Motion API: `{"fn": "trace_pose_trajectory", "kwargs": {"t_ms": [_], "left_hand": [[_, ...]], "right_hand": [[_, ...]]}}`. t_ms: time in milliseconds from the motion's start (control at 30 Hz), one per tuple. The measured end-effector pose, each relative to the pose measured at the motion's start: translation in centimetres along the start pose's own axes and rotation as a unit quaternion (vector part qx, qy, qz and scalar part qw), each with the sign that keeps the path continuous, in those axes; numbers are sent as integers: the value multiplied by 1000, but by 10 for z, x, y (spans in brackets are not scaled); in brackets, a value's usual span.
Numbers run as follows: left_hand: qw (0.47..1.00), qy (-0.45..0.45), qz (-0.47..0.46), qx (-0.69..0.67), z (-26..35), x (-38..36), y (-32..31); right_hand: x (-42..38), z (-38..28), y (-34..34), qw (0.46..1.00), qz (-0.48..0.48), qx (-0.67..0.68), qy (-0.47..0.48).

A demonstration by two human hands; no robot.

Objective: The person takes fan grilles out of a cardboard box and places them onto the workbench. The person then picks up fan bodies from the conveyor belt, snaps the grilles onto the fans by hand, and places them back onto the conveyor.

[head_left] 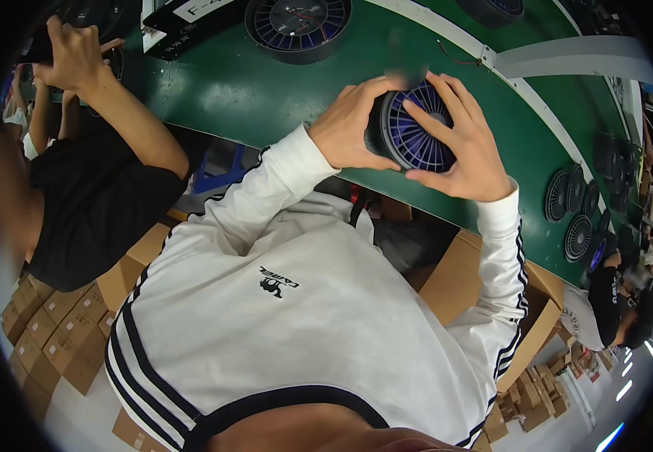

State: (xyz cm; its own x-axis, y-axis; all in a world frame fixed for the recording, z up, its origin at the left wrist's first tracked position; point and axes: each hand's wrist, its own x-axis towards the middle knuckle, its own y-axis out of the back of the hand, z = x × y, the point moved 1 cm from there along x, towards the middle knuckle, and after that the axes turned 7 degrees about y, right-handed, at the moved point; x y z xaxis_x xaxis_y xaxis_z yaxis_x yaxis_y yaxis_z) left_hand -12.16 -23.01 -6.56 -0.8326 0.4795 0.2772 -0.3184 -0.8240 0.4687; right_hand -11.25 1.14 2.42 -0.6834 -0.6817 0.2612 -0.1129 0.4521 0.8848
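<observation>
A round black fan unit (419,135) with a spoked grille and purple-blue blades is held between my two hands above the green bench. My left hand (354,124) grips its left side, the thumb at the lower edge. On the right side, my right hand (458,139) is wrapped round the rim, with one finger lying across the grille. The fan is tilted, its grille turned to the right and up. Part of its top edge is hidden by a blurred patch.
The green bench (266,94) bears another round fan housing (299,26) and a black box (191,22). Several black grilles (577,237) lie at the right. A co-worker's arm (131,117) is at the left. A grey curved bar (567,56) crosses the upper right. Cardboard boxes (451,279) stand below.
</observation>
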Motion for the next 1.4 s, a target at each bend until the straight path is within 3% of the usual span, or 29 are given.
{"fn": "trace_pose_trajectory", "kwargs": {"t_ms": [67,167,400,500,633,667,700,733,767,800,833,867,900,933,967,1033,1100,1167,1233,1267,1367,1400], "left_hand": [[999,-33,32,7,2,3,-3],[999,37,0,-32,-1,3,-2],[1000,14,2,-15,1,2,-2],[1000,6,14,-7,3,2,-1],[999,8,26,-29,-1,3,-1],[1000,1,16,-25,4,5,3],[1000,-13,8,-1,9,6,5],[1000,-14,7,17,14,12,6],[999,-17,8,39,20,21,12],[997,10,16,69,30,36,23],[998,38,46,29,30,56,35],[995,70,69,-16,26,79,45],[989,103,88,-65,21,101,52],[984,132,117,-6,17,125,55],[975,160,146,50,12,150,58],[964,127,182,145,4,186,61],[937,229,89,247,-14,230,73],[855,265,108,433,-27,260,73],[841,174,151,489,-54,304,62],[869,100,123,468,-44,319,53],[863,86,-5,498,-59,370,9],[858,84,-45,505,-64,383,-5]], "right_hand": [[3,-10,-9,998,35,-38,-24],[5,-42,-27,988,69,-93,-106],[8,-6,-5,999,-14,18,29],[9,-13,-15,999,30,-11,2],[8,-41,-40,983,110,-92,-117],[4,-39,-36,985,110,-79,-104],[-1,-36,-26,975,155,50,-152],[-14,-27,-13,959,213,74,-172],[-37,-10,8,953,243,-18,-182],[-64,6,22,890,360,-49,-276],[-108,37,46,847,364,-249,-297],[-173,78,70,824,364,-279,-333],[-229,106,68,738,341,-436,-386],[-279,125,64,711,261,-437,-486],[-291,118,61,711,158,-323,-604],[-313,120,8,713,189,-433,-519],[-304,99,3,722,229,-371,-538],[-300,91,-2,705,254,-407,-522],[-295,88,6,663,290,-405,-559],[-289,86,11,659,307,-461,-510],[-270,73,19,679,300,-396,-541],[-269,71,18,687,298,-424,-509]]}}
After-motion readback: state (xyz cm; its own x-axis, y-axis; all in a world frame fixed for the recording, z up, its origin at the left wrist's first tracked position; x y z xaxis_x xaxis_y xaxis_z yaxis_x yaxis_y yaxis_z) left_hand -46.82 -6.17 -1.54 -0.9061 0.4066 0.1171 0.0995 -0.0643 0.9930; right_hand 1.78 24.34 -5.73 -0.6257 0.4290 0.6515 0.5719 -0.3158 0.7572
